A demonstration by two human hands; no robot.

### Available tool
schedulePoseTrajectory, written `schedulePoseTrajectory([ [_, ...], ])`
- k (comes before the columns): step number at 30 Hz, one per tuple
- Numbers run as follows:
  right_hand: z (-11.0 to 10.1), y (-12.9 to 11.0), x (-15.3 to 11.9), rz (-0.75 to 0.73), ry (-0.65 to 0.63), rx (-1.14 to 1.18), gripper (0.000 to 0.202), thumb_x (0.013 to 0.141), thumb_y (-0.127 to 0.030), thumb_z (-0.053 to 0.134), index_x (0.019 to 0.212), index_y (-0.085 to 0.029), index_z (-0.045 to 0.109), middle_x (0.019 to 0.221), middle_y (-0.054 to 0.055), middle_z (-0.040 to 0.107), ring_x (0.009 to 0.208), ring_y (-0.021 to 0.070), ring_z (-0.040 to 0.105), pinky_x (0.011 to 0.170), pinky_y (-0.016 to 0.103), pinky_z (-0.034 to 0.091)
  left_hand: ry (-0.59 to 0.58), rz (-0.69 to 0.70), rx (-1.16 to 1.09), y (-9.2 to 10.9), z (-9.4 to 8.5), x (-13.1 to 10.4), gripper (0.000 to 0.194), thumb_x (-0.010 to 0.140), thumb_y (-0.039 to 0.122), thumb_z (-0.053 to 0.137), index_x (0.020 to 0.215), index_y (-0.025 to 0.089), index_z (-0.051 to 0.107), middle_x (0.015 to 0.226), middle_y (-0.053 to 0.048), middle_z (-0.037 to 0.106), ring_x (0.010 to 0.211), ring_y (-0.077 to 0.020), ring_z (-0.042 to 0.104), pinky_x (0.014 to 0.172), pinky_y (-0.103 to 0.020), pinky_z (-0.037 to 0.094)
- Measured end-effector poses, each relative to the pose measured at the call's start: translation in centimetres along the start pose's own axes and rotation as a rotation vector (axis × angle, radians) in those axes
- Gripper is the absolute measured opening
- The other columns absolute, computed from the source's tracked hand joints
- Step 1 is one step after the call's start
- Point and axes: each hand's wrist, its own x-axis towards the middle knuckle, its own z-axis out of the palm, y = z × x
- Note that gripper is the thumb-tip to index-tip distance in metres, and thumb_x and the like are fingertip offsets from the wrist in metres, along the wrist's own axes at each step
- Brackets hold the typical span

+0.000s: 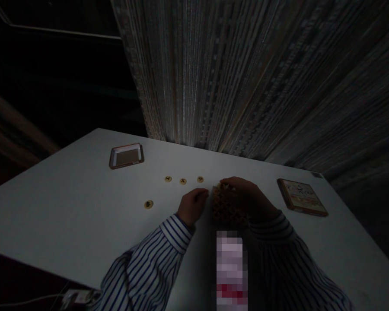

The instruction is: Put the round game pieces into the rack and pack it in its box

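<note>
A block of round, wooden-looking Chinese chess pieces lies in front of me, apparently in a clear wrap or tray. My right hand curls over its far right side, fingers bent down onto the top rows. What the fingertips pinch is hard to see in the dim light. Just left of the block is my left hand, thumb and fingers closed together; anything in them is too small to make out. Beyond it lie three loose chess pieces in a rough row. Another single chess piece lies nearer, farther left.
On the white table, a shallow rectangular box part sits at the back left. A box lid with printed artwork lies on the right. A striped curtain hangs behind the table. A cable with a white plug shows at lower left.
</note>
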Motion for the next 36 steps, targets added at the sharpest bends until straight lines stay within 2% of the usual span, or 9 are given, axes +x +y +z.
schedulePoseTrajectory([
  [6,0.3,-0.3,0.3,0.023,-0.157,-0.080,0.025,0.074,-0.016,0.053,0.098,-0.018,0.060,0.095,0.008,0.066,0.086,0.0190,0.060,0.075,0.030,0.046,-0.025,0.062,0.109,-0.4,0.1,-0.3,0.020,0.079,0.021,0.050,0.090,0.016,0.066,0.088,-0.005,0.070,0.080,-0.0161,0.064,0.075,-0.027,0.050],
  [14,0.6,-0.3,0.7,0.020,-0.345,-0.187,0.021,0.078,-0.018,0.049,0.095,-0.019,0.062,0.089,0.007,0.066,0.079,0.0175,0.060,0.067,0.028,0.041,-0.055,0.112,0.189,-0.6,0.1,-0.4,0.022,0.080,0.021,0.048,0.092,0.018,0.066,0.091,-0.004,0.070,0.083,-0.0166,0.064,0.076,-0.028,0.051],
  [22,1.3,-0.3,1.0,0.003,-0.419,-0.326,0.021,0.085,-0.029,0.044,0.096,-0.023,0.061,0.084,0.006,0.066,0.076,0.0187,0.060,0.059,0.027,0.035,-0.076,0.127,0.217,-0.3,0.0,-0.5,0.022,0.081,0.021,0.048,0.093,0.018,0.066,0.091,-0.005,0.069,0.083,-0.0169,0.064,0.076,-0.029,0.051],
  [36,1.9,-0.1,0.9,-0.001,-0.440,-0.307,0.019,0.087,-0.031,0.041,0.100,-0.025,0.055,0.085,0.004,0.065,0.080,0.0183,0.060,0.062,0.028,0.033,-0.094,0.098,0.226,-0.1,0.0,-0.5,0.022,0.080,0.021,0.047,0.092,0.018,0.066,0.090,-0.005,0.069,0.083,-0.0172,0.064,0.075,-0.028,0.051],
])
